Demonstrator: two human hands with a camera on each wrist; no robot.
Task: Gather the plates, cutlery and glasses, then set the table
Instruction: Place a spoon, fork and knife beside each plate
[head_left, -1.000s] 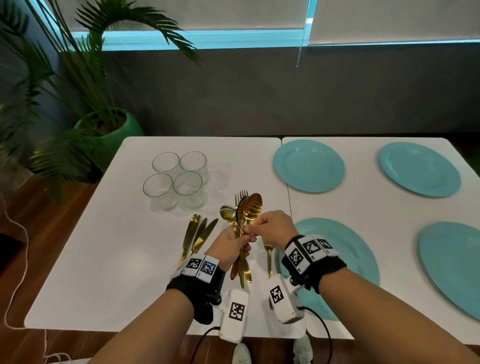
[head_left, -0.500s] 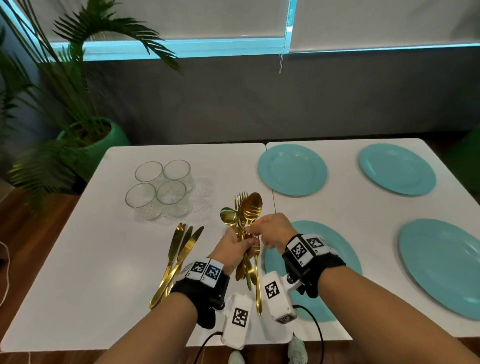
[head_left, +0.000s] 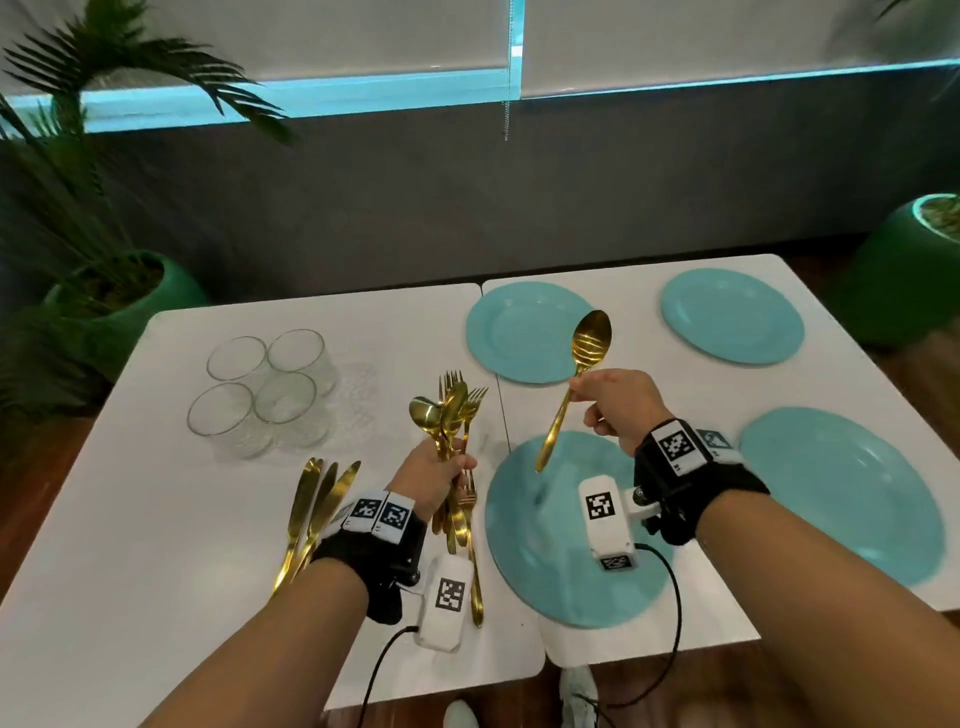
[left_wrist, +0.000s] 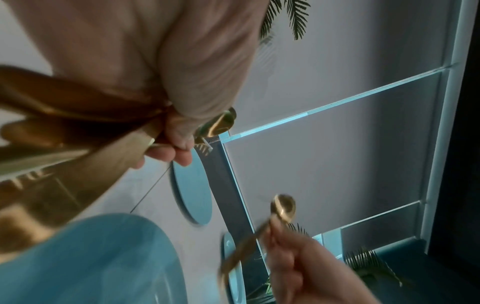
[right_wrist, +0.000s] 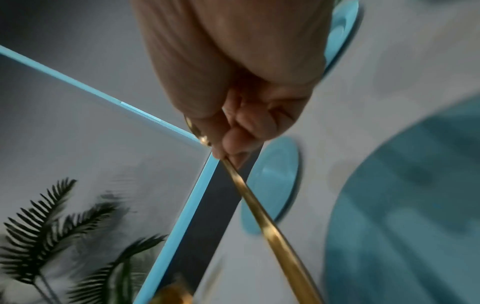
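Half a second earlier both hands had been together at the cutlery bundle; by this moment the right hand (head_left: 615, 410) had drawn away to the right with one gold spoon (head_left: 574, 384) pinched by its handle between thumb and curled fingers. The spoon was held in the air, bowl up and away from the person, its handle end hanging over the far rim of the nearest plate (head_left: 519, 551) without touching it. The left hand (head_left: 434, 480) had stayed where it was, left of the nearest plate, its fingers wrapped around the bundle of forks and spoons (head_left: 454, 415) — heads fanned upward, handles pointing down toward the table (head_left: 156, 519).

Three knives (head_left: 311, 509) lay side by side on the table left of the nearest plate, beyond the left wrist, and four glasses (head_left: 262, 392) stood clustered farther off on that same side. Three more plates sat on the table: one (head_left: 519, 332) straight beyond the nearest plate, one (head_left: 732, 314) beyond it and to the right, one (head_left: 852, 493) just to its right, close to the table's right edge.

The nearest plate reached almost to the table's near edge. Bare white tabletop showed between it and the plate beyond, and around the knives on the left.
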